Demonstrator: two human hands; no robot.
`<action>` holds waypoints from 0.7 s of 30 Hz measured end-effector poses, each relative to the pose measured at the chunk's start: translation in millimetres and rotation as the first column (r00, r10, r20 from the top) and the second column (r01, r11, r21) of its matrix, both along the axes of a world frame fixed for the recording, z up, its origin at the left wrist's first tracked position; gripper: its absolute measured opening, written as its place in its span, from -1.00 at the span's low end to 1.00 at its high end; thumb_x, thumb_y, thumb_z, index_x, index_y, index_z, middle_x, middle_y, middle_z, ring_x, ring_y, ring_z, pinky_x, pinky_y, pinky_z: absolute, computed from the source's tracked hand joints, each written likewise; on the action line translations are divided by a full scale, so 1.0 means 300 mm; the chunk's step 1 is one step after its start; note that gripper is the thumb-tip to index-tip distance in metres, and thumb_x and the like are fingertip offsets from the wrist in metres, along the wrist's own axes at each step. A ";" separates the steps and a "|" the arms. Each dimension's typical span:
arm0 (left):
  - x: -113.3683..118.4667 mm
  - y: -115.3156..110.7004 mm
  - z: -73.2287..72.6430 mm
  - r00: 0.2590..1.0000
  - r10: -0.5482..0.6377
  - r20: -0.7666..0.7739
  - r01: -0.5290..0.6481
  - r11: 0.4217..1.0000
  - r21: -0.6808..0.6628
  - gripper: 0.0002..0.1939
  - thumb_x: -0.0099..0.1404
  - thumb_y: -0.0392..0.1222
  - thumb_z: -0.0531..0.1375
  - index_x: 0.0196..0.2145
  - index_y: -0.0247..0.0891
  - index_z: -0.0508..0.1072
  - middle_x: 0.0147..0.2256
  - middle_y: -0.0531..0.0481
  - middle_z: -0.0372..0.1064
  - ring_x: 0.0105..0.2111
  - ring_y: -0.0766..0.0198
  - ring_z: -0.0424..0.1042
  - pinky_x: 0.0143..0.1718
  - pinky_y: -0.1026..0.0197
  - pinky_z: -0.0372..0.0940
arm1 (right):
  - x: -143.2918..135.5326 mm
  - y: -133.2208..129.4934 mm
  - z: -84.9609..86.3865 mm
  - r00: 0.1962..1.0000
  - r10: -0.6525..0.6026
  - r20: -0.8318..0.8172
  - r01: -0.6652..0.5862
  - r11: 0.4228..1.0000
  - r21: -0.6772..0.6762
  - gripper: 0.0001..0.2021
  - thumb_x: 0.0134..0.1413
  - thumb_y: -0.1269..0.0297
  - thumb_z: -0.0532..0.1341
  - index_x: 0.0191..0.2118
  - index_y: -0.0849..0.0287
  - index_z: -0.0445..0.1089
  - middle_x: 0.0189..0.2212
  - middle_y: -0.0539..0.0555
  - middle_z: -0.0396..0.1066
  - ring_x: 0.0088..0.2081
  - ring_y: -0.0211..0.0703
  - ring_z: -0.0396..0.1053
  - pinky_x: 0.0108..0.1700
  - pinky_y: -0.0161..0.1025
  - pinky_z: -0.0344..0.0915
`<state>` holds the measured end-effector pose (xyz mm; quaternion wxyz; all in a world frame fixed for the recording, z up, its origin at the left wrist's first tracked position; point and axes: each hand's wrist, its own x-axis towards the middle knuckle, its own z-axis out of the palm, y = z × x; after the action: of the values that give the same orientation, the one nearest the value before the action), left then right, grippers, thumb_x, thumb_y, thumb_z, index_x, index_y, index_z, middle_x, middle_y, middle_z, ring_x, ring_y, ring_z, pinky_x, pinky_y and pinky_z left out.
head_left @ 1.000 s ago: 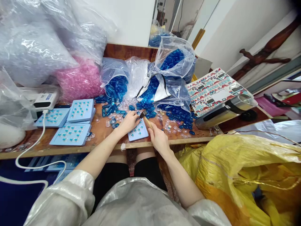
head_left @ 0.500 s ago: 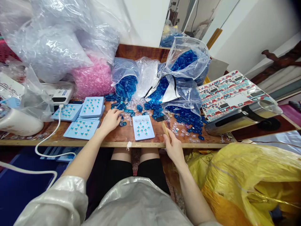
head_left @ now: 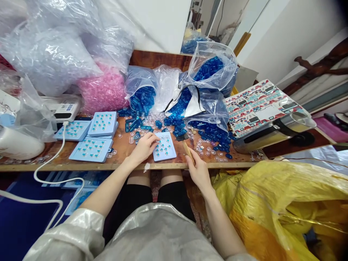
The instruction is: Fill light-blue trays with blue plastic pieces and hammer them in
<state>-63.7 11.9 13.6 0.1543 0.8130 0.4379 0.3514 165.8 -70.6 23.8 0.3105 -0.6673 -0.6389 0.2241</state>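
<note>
A light-blue square mould [head_left: 166, 154] with small teal pieces in it lies near the table's front edge. My left hand [head_left: 144, 148] is at its left side, fingers pinched together over its upper left part; whatever is between the fingertips is too small to make out. To the right of the mould, my right hand [head_left: 198, 167] is closed round the wooden handle of a small dark-headed hammer [head_left: 187, 146]. The hammer's head rests close to scattered blue pieces [head_left: 178, 127]. Clear round pieces [head_left: 208, 149] lie to the right of the hammer.
More filled moulds [head_left: 89, 149] are stacked at the left beside a white cable [head_left: 62, 145]. Bags of blue pieces [head_left: 143, 98] and pink pieces [head_left: 104, 90] stand behind. A steel tumbler [head_left: 272, 134] lies at the right, before a patterned box [head_left: 261, 105].
My left hand has moved right, from the loose pieces to the mould. My right hand still holds the hammer. The whole view has shifted slightly.
</note>
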 end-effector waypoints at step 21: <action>0.069 0.013 -0.032 0.971 -0.063 -0.229 0.072 0.997 0.033 -0.89 0.27 -0.36 0.01 -0.36 -0.29 0.32 -0.34 -0.08 0.35 -0.25 0.19 0.30 -0.22 0.14 0.25 | -0.002 -0.015 -0.007 1.000 0.006 -0.005 -0.006 1.000 0.004 -0.58 0.17 0.14 -0.02 0.11 0.13 0.23 -0.14 0.11 0.45 -0.29 -0.09 0.44 -0.20 -0.17 0.32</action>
<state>-42.8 15.7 3.9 0.0981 0.8654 0.4175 0.2593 165.4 -75.1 21.7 0.3128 -0.6641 -0.6405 0.2256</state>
